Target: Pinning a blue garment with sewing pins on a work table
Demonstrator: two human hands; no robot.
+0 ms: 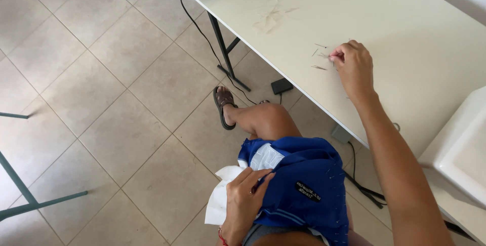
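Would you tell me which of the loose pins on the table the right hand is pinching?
The right hand pinches the pin at its fingertips; the other pins lie untouched just left.

Blue garment bunched on lap; thin pins scattered on table.

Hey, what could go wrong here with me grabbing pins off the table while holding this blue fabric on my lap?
The right hand is pinching at thin loose pins scattered on the white table; a fingertip prick seems possible. Some lie near the table edge and might get brushed off toward the sandalled foot. The blue garment, held only by the left hand, already carries pins along its edge, which could jab the bare leg or slip.
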